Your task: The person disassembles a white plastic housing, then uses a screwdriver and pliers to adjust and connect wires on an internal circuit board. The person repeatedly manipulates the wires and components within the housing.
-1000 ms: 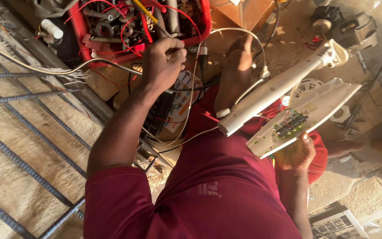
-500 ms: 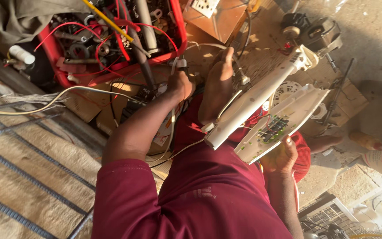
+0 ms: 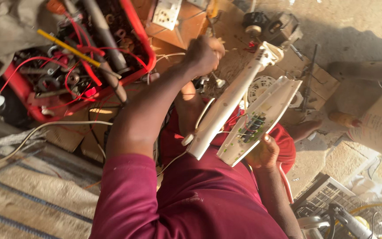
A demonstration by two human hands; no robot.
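Strong, low sunlight falls across a cluttered workshop floor (image 3: 359,31) of rough concrete, casting long shadows. A red plastic crate (image 3: 140,66) packed with wires and tools sits at the upper left; flattened cardboard (image 3: 186,31) lies just right of it, and a striped woven mat (image 3: 27,194) spreads well below it. Far right of the crate, a grey pipe (image 3: 372,73) rests on the concrete above a pale sack (image 3: 381,128). A white fan grille (image 3: 328,194) lies at the lower right.
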